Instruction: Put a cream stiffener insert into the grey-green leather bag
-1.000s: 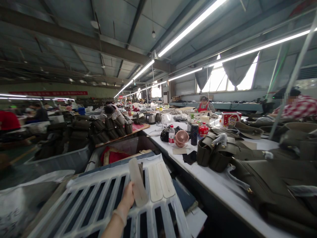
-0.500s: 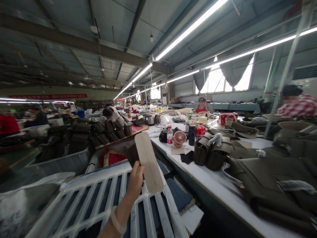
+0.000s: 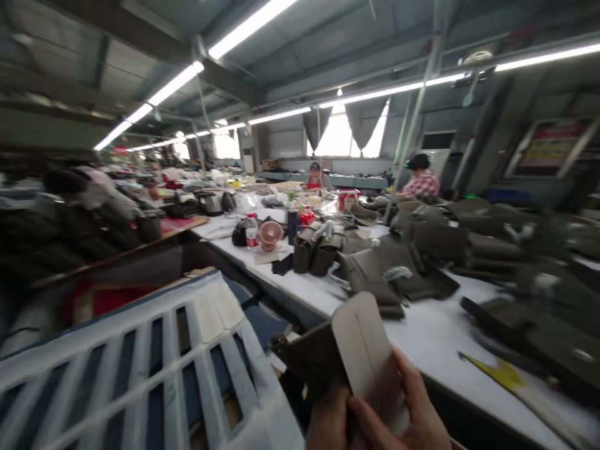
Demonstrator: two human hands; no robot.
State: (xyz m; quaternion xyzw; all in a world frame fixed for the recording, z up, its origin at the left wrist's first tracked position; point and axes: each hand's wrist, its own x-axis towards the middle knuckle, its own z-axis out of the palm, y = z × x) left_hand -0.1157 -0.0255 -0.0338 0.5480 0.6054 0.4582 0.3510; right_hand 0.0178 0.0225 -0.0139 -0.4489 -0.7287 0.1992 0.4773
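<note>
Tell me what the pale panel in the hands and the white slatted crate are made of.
The pale panel looks like stiff leather-like sheet or coated board, matte, since it looks rigid and shows a fine centre line; blur leaves it open. The white slatted crate looks like moulded plastic, smooth and lightly glossy, its slats even and seamless.

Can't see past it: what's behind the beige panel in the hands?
Behind the beige panel, held by the left hand and right hand, an olive leather piece sticks out; its covered part is hidden.
</note>
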